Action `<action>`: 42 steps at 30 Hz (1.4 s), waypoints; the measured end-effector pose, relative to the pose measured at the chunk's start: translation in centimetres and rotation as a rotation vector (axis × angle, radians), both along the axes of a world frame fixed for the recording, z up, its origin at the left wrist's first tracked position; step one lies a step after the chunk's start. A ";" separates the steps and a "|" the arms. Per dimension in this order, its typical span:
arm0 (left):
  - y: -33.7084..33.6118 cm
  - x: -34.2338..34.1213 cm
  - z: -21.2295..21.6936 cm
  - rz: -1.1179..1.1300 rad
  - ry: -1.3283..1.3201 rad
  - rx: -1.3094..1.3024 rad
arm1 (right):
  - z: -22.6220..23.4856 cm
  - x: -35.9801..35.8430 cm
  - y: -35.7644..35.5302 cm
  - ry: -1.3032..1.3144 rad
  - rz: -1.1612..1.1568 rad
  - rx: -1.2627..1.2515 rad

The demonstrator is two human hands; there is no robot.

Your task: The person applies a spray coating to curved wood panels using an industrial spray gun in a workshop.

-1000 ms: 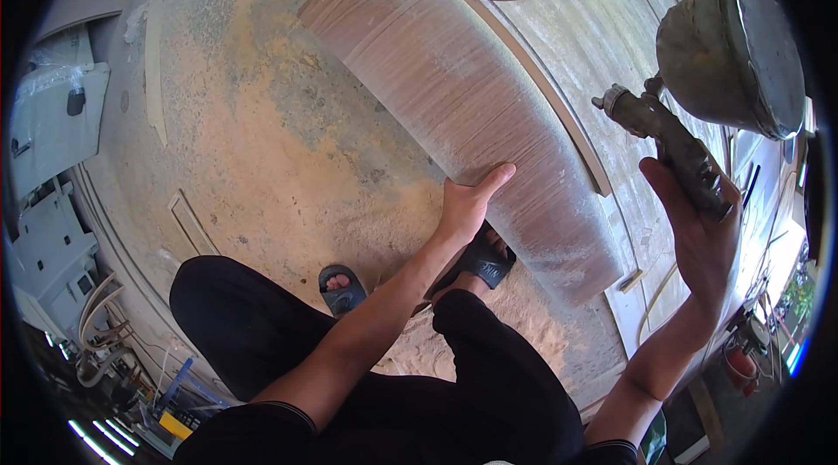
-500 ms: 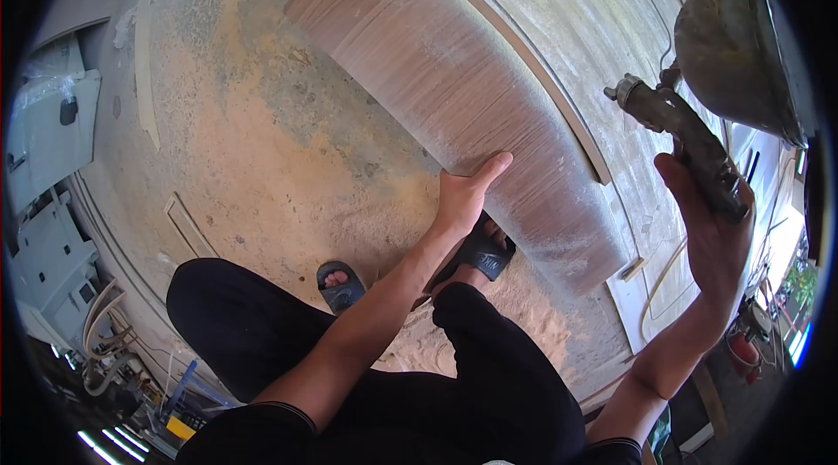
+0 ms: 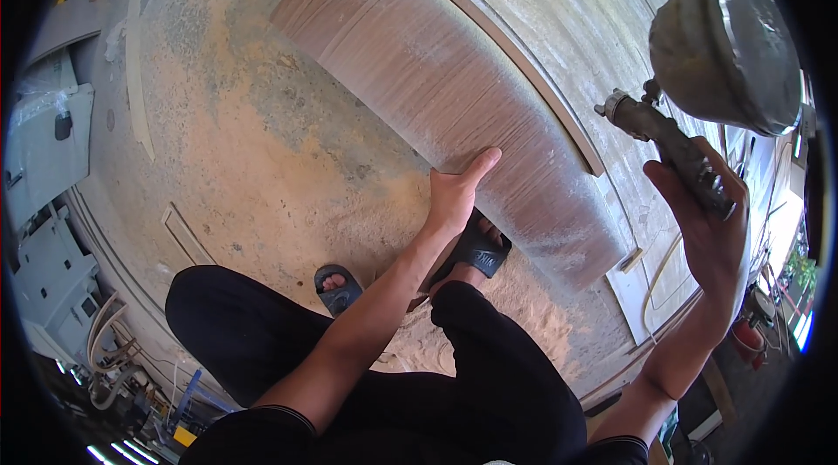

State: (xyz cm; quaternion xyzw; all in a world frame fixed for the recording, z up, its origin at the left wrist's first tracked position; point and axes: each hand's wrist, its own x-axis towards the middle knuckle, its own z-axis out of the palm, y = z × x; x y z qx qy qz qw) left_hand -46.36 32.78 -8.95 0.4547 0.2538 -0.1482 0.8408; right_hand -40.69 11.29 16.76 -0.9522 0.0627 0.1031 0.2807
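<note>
My left hand (image 3: 454, 196) grips the near edge of a long, curved wood-grain panel (image 3: 436, 72), thumb on top and fingers hidden underneath. The panel runs slantwise from the upper middle to the lower right, its grain dusted whitish in places. On the right, my right hand (image 3: 711, 225) is wrapped around the handle of a spray gun (image 3: 656, 126). A large, stained metal cup (image 3: 711, 46) sits on the gun, its lid partly turned toward me. The nozzle points left, over the boards beyond the panel and apart from it.
Sawdust covers the concrete floor (image 3: 262, 142) around my sandalled feet. A thin wooden strip (image 3: 559, 120) lies along the panel's far edge, on pale dusty boards (image 3: 602, 55). Grey machine cabinets (image 3: 52, 133) stand at the left. A red container (image 3: 749, 338) is at the lower right.
The spray gun has moved slightly left, and its cup has tipped so that more of the lid shows. My left hand keeps its hold on the panel; the whole view has shifted a little.
</note>
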 end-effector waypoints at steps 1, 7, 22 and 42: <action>0.1 0.0 0.0 0.004 -0.005 0.010 | 0.3 0.0 0.2 0.016 -0.064 0.057; 0.3 0.1 0.0 -0.015 -0.014 0.024 | -0.7 -1.1 -1.4 -0.083 -0.089 0.152; 0.0 -0.2 0.0 -0.008 0.004 -0.002 | 2.2 -1.1 -0.3 0.050 -0.084 0.088; 0.0 0.1 0.3 0.023 -0.031 0.011 | 3.6 -1.8 -0.7 0.053 0.007 -0.081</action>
